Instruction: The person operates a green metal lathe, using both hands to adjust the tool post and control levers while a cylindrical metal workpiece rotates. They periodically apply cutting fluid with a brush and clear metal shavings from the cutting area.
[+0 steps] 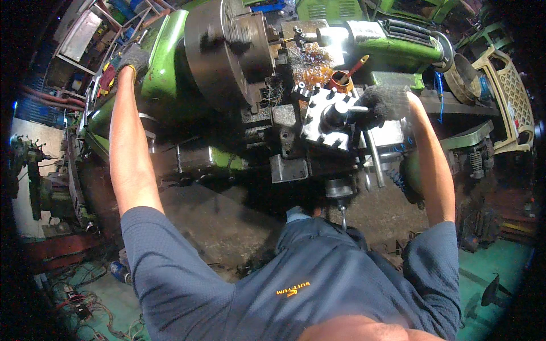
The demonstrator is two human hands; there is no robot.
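Note:
My left hand point(133, 58), in a dark glove, rests at the far left on the green headstock point(165, 54) of a lathe; its fingers blend into the dark, so their pose is unclear. My right hand point(384, 105), also in a dark glove, is closed on the tool post lever point(357, 109), which juts from the bright square tool post point(327, 133). Left of the post is the large round chuck point(219, 54), its surface streaked with blur. A shiny tailstock point(333, 37) faces the chuck from the right. Below my right hand hangs a steel handle point(373, 156).
An orange-brown pot point(341, 81) with a brush point(358, 65) in it stands behind the tool post. Metal chips point(276, 91) lie beneath the chuck. A handwheel point(445, 50) and a beige plastic chair point(509, 99) are at the right. Cables point(108, 312) lie on the floor lower left.

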